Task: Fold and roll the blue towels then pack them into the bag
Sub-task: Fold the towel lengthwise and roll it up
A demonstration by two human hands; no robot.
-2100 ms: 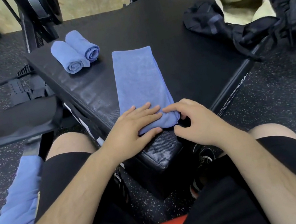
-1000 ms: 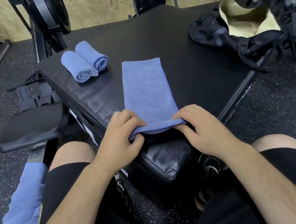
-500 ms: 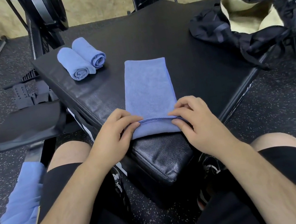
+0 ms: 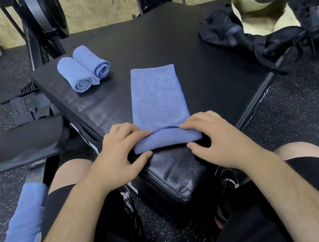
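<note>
A folded blue towel (image 4: 156,98) lies as a long strip on the black padded box (image 4: 196,56), its near end turned over into the start of a roll. My left hand (image 4: 118,154) grips the left end of that roll, fingers on top and thumb beneath. My right hand (image 4: 213,139) grips the right end the same way. Two rolled blue towels (image 4: 83,69) lie side by side at the box's far left corner. The black bag (image 4: 260,21) sits open at the far right, showing a pale lining.
More loose blue towels (image 4: 18,239) hang over something by my left thigh. A black padded seat (image 4: 26,142) stands left of the box. Gym machine frames and a wooden wall are behind. The floor is speckled rubber.
Both hands lifted the towel's near end, turned it over onto the strip, and now hold a first thin roll there. The view has shifted slightly.
</note>
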